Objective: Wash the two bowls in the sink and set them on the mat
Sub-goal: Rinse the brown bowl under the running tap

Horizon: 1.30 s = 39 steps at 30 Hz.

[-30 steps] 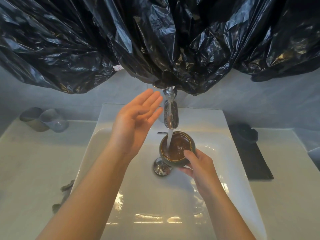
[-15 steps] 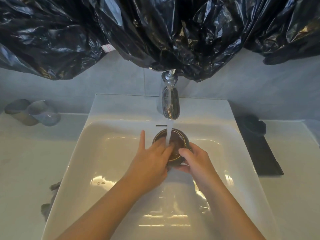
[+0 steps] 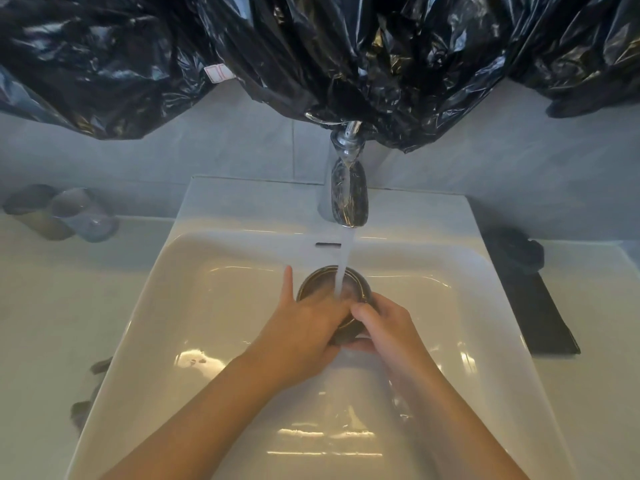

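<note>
The left hand point(image 3: 304, 327) has come down from the air by the tap into the bowl point(image 3: 356, 285). Its fingers are laid flat inside, under the running water, and one finger sticks out straight past the left of the rim. They are blurred, so I take it they are rubbing, not gripping. The right hand point(image 3: 384, 329) holds as it did a second ago, thumb hooked over the near rim and fingers curled under the bowl's side.

The bowl sits low in the sink point(image 3: 207, 306), straight beneath the tap point(image 3: 348, 192), and the stream of water point(image 3: 346, 251) falls into it. To my mind that means the plain rinse has turned into proper washing of this bowl; setting it down has not begun.

Counting what is there: two hands, one bowl between them, one sink, one tap. One black mat point(image 3: 533, 313) lies on the counter to the right, and one dark rounded thing point(image 3: 516, 252) sits at its far end. That may be the second bowl, already washed, but it is too dark to tell. Two cups point(image 3: 83, 216) stand together on the counter to the left. Black plastic sheeting point(image 3: 311, 46) hangs across the wall above.
</note>
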### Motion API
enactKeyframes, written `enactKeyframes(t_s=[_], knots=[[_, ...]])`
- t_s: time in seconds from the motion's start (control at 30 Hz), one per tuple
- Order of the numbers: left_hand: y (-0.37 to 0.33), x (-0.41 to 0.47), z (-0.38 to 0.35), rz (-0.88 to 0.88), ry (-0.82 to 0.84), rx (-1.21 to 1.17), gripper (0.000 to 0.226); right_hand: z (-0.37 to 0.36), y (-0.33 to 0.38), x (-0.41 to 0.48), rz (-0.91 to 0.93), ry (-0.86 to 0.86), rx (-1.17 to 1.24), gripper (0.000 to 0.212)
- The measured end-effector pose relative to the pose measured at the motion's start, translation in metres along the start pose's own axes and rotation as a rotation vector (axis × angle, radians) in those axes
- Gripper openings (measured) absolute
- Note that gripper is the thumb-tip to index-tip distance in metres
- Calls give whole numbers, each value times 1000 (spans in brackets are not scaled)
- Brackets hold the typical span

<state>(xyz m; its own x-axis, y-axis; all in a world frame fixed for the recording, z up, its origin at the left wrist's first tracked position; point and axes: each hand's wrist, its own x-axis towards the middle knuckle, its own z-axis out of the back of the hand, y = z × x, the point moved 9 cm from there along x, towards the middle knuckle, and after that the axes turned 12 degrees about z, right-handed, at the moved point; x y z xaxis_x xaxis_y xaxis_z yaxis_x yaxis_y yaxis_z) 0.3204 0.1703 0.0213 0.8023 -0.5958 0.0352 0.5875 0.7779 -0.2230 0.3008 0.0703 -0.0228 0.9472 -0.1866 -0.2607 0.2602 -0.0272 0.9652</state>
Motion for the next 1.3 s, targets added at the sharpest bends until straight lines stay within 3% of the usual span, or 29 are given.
enactKeyframes(t_s=[0.13,0.23,0.33,0.47,0.57,0.63,0.77,0.9,1.0,1.13,1.23,1.3], knots=[[5,-11,11,-102,-31,-178,62,12,3,-1,16,-37,22,20],[13,-14,6,-159,-15,25,37,12,0,-3,44,-42,-18,21],[8,-1,5,-59,26,168,31,3,2,-4,116,-45,-112,29],[-1,-2,-13,53,148,-42,27,7,1,-4,133,-86,-115,35],[5,-6,4,-79,-8,138,20,13,-2,-3,112,-87,-91,27],[12,-5,5,-69,-43,303,24,14,-1,-2,126,-96,-100,28],[-3,-10,-4,-44,-13,-104,47,14,-1,0,121,-125,-73,27],[3,-5,2,-173,-112,40,31,14,-1,1,101,-109,-20,19],[4,-4,6,-143,-17,-359,24,8,-2,3,75,-53,47,22],[15,-9,3,220,84,-1103,7,-17,-13,-5,-63,59,384,41],[34,-1,-6,459,59,-1524,42,-26,-8,0,-35,56,485,56],[37,2,-16,606,106,-1789,51,-20,-1,9,13,2,467,57]])
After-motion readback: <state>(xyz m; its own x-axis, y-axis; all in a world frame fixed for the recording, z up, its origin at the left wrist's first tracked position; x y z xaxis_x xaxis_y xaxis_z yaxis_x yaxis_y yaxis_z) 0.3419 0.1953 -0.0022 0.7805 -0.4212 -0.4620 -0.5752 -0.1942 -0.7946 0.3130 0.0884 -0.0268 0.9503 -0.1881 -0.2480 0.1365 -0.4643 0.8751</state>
